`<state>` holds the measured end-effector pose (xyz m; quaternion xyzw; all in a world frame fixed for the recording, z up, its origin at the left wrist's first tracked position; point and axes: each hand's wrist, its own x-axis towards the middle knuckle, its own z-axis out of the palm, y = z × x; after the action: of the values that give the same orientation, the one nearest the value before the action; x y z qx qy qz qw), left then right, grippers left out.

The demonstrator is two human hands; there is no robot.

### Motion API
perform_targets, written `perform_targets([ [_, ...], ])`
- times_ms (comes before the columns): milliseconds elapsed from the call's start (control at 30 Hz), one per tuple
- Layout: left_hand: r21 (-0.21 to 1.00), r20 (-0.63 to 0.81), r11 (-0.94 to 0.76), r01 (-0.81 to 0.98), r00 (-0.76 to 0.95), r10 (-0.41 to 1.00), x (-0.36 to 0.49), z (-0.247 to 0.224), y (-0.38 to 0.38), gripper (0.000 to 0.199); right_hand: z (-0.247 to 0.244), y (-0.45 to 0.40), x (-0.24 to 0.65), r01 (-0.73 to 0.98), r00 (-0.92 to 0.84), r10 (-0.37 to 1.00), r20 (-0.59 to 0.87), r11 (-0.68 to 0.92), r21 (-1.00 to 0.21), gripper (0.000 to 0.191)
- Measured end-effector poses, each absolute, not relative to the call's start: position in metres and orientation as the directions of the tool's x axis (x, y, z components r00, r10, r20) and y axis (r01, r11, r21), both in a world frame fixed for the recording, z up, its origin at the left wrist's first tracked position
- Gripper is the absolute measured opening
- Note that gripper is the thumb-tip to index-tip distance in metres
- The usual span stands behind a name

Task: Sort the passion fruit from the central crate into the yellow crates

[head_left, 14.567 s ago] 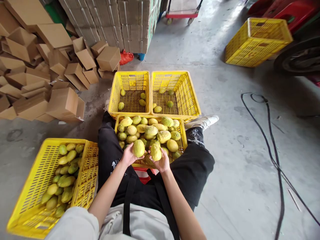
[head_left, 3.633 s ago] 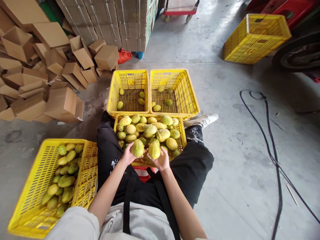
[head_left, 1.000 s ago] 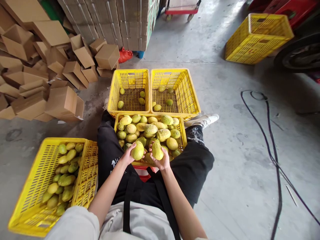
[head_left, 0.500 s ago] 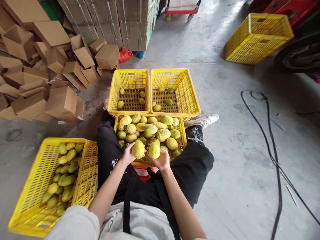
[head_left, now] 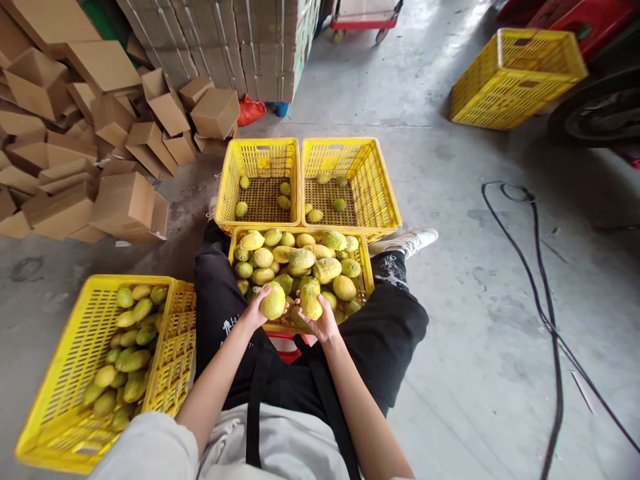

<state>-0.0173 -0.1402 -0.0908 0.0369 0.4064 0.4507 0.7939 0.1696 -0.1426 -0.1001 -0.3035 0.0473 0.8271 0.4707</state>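
Cardboard boxes (head_left: pixel 127 203) lie heaped on the far left of the floor (head_left: pixel 450 300); nearer, a yellow side crate (head_left: pixel 57 380) holds loose papayas (head_left: pixel 134 361). White print on the black trousers (head_left: pixel 215 287) seems to include an "H"; the rest is too small to read. The left hand (head_left: pixel 257 312) is clamped on a rounded papaya (head_left: pixel 273 301), just right of its palm; its long axis is hard to tell. The right hand (head_left: pixel 327 325) is clamped on a longer papaya (head_left: pixel 311 301), just left of its palm, long axis roughly near-to-far. Each papaya lies nearest its own hand's grip, the pair apart above the middle crate (head_left: pixel 369 267) of fruit. Beyond stand two yellow crates, left (head_left: pixel 280 161) and right (head_left: pixel 374 177), with a few fruits in each. No brand or label is legible.
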Motion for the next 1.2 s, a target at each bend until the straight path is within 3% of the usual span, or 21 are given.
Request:
perform_targets([
  [367, 0.422, -0.574, 0.614, -0.667, 0.328, 0.75, -0.015, -0.087, -0.137, 0.038, -0.097, -0.14, 0.167, -0.811, -0.328, 0.772, -0.545, -0.526, -0.257, 0.032],
  [500, 0.338, -0.58, 0.588, -0.735, 0.33, 0.745, -0.018, -0.083, -0.137, 0.04, -0.095, -0.14, 0.168, -0.823, -0.338, 0.77, -0.54, -0.521, -0.227, 0.035],
  [667, 0.245, -0.627, 0.554, -0.796, 0.305, 0.716, -0.019, -0.08, -0.137, 0.024, -0.093, -0.14, 0.168, -0.814, -0.382, 0.782, -0.493, -0.537, -0.22, 0.035],
  [833, 0.295, -0.645, 0.541, -0.787, 0.254, 0.72, -0.018, -0.084, -0.136, 0.032, -0.098, -0.141, 0.17, -0.811, -0.38, 0.738, -0.558, -0.556, -0.183, 0.034],
  [1033, 0.344, -0.639, 0.588, -0.732, 0.276, 0.718, -0.017, -0.09, -0.136, 0.048, -0.101, -0.141, 0.171, -0.833, -0.375, 0.757, -0.536, -0.529, -0.164, 0.038],
  [1200, 0.368, -0.666, 0.618, -0.694, 0.268, 0.697, -0.014, -0.087, -0.134, 0.046, -0.097, -0.139, 0.168, -0.823, -0.359, 0.753, -0.551, -0.534, -0.195, 0.029],
])
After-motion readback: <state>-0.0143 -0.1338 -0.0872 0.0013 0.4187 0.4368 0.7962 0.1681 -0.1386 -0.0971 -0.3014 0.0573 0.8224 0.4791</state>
